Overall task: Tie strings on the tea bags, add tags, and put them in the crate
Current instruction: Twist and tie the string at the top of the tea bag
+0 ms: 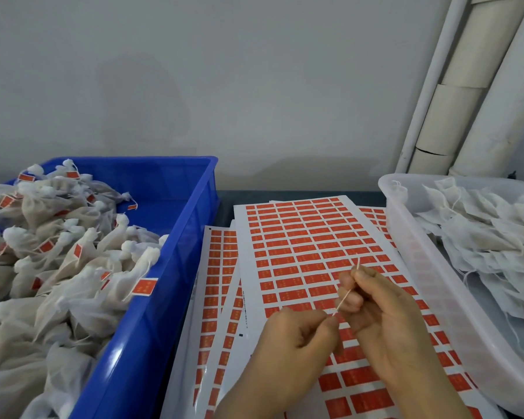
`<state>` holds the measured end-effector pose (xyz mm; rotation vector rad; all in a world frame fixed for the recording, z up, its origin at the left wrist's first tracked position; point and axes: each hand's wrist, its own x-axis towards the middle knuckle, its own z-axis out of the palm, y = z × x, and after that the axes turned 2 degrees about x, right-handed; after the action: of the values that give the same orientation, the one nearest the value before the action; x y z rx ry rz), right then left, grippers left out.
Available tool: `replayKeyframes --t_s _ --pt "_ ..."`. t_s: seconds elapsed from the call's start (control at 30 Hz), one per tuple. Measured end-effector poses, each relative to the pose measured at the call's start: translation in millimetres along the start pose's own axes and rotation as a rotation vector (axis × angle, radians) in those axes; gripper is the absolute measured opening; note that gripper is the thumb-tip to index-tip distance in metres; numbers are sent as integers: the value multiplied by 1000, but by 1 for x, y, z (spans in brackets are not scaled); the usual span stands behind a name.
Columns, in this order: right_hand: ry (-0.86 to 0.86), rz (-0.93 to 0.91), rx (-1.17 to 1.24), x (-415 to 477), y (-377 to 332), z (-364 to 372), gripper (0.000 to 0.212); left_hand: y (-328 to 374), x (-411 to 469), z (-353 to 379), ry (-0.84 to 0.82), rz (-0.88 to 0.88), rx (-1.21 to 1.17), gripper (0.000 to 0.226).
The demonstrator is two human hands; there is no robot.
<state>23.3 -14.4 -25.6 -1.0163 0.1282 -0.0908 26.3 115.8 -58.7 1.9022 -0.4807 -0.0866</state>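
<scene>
Grip first: our left hand (297, 340) has its grip closed, thumb and forefinger pinching the lower end of a thin pale string (346, 288). Our right hand (387, 322) has its grip closed on the same string higher up, and a short tip pokes out above the fingertips. Between the two hands the string runs taut and slanted, up to the right.

We're holding it near centre, just above the tag sheets (300, 237). These are white sheets printed with rows of small red rectangles, overlapping one another on the dark tabletop (226, 201).

Over on the left sits the blue crate (191, 225), heaped with tied tea bags (58, 237). They look like soft off-white mesh pouches, necks bunched into little knots, and many carry a red tag (145, 287) on a string.

On the right, a translucent tray (421, 261) holds loose tea bags (490, 237), flat and white, with thin strings trailing. Far right, pale pipes (466, 101) lean along the wall.
</scene>
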Motion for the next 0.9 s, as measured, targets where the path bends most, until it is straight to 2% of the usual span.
replayKeyframes --t_s 0.13,0.27,0.37,0.7,0.83,0.9 --pt "20 -7 -46 2 1 -3 37 0 -2 -2 -80 -81 -22 42" --pt "46 -72 -267 1 4 0 29 5 -1 -7 -110 -82 -135 35" --pt "61 -133 -369 1 5 1 25 9 1 -11 -93 -103 -285 40" --pt "102 -144 -247 0 1 -1 32 14 -1 -17 -263 -128 -378 60" --pt "74 -189 -375 0 6 -1 20 10 -2 -19 -307 -164 -396 44" --pt "21 -197 -436 -1 9 1 17 7 0 -20 -246 -209 -464 31"
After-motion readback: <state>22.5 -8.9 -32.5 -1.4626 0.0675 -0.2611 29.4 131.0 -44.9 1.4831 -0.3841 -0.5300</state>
